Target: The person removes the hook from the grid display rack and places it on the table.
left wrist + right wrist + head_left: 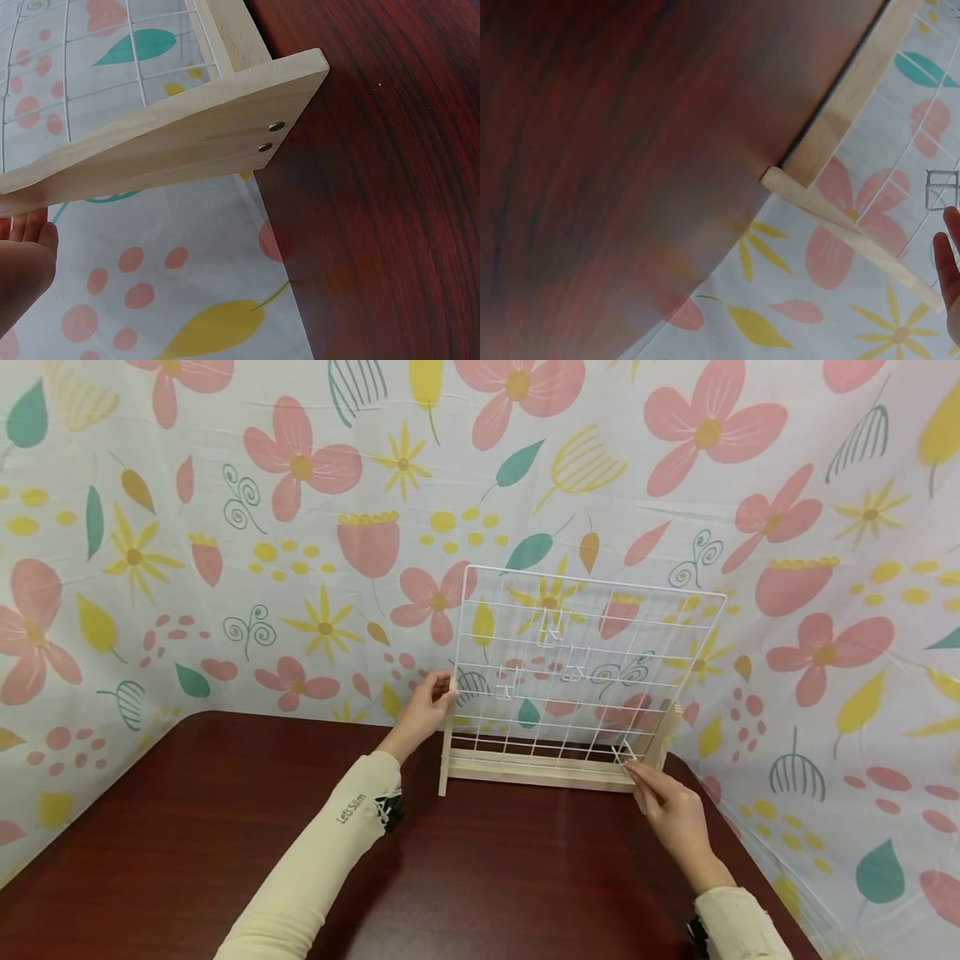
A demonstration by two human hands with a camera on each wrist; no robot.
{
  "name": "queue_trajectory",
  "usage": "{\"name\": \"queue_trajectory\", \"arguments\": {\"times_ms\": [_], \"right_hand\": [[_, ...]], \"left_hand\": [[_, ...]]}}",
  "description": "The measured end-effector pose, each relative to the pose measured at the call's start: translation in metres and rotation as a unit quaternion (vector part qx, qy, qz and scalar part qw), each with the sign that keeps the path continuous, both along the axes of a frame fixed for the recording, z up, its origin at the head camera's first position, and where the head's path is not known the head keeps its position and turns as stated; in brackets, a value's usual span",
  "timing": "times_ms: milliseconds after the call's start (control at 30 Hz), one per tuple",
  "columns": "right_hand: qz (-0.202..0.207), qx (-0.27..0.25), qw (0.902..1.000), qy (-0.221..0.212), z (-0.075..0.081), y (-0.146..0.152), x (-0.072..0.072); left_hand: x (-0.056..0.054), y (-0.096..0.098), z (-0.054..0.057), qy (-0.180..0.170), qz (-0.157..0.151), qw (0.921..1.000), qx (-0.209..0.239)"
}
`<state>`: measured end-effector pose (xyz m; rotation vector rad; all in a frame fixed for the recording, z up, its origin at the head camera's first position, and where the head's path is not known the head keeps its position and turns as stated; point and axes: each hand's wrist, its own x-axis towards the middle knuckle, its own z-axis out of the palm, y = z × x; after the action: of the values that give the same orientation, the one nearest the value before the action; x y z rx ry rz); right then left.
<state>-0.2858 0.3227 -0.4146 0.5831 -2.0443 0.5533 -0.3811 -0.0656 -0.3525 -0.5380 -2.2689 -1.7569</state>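
Left hand (pixel 424 708) is gripping the rack (pixel 538 771); right hand (pixel 672 814) is pinching a hook (pixel 617 753).
The rack is standing on the counter (pixel 517 868), the hook at its lower right; the rack's side (pixel 172 146) is partly hiding the left fingers (pixel 34 226), and the right wrist view is cropping the right hand.

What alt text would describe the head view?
A person's left hand grips a white wire grid rack with pale wooden supports on a dark red wooden table; the right hand holds a white wire hook near the rack's lower right. Flowered white cloth hangs behind.
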Motion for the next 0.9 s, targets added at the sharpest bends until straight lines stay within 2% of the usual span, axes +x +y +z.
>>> {"name": "queue_trajectory", "arguments": {"times_ms": [267, 500, 700, 900], "right_hand": [[-0.01, 0.023, 0.9996, -0.008, -0.0025, 0.0041, -0.0007], [-0.021, 0.044, 0.9987, -0.01, -0.002, 0.0043, 0.0033], [-0.024, 0.059, 0.9979, -0.011, -0.0042, 0.0057, 0.0036], [-0.026, 0.072, 0.997, -0.004, -0.0074, 0.0074, 0.0045]], "left_hand": [[-0.0013, 0.0007, 0.0, 0.014, 0.003, 0.9999, 0.006], [0.0005, 0.0013, -0.0001, 0.007, -0.003, 0.9999, 0.008], [-0.0004, 0.0012, -0.0007, 0.017, 0.005, 0.9998, 0.004], [0.0013, 0.0014, 0.0001, 0.007, 0.005, 1.0, 0.004]]}}
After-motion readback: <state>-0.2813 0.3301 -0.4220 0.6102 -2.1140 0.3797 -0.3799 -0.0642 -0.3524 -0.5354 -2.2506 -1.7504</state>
